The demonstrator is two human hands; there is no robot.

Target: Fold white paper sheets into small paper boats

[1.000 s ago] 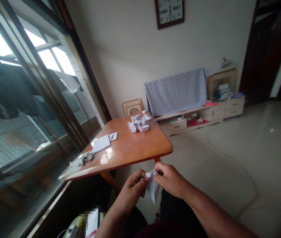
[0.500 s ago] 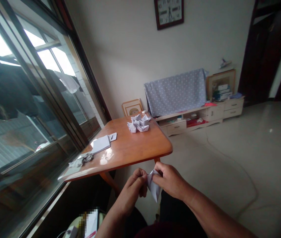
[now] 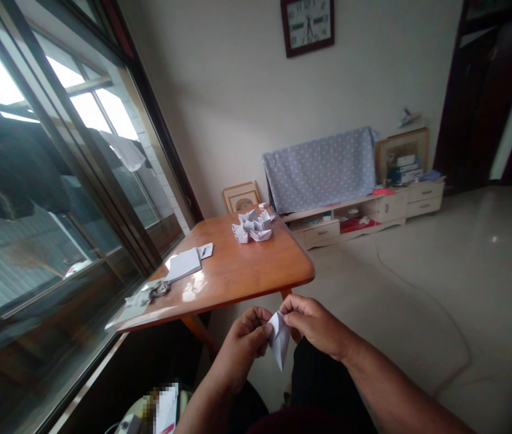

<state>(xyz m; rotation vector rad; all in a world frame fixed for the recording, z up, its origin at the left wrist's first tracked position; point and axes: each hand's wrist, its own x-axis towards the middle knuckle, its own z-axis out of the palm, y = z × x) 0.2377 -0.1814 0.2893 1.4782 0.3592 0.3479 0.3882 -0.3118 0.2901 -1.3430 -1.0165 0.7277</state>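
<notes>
White folded paper with a pointed lower end (image 3: pixel 280 349) is at the lower middle of the frame, upheld in the air between two hands. The person's left hand (image 3: pixel 247 339) pinches its upper left edge with thumb and forefinger. The right hand (image 3: pixel 314 325) pinches its upper right corner; how its hidden fingers are placed, one cannot tell. Higher in the frame, an orange-brown wooden table with rounded corners (image 3: pixel 247 269) carries a heap of white folded paper pieces (image 3: pixel 252 227) near the centre, a stack of flat white sheets (image 3: pixel 184 264) on its left side, and, nearer, a crumpled grey cloth-like thing (image 3: pixel 160 289). At the top hangs a square dark-framed clock (image 3: pixel 309 25).
</notes>
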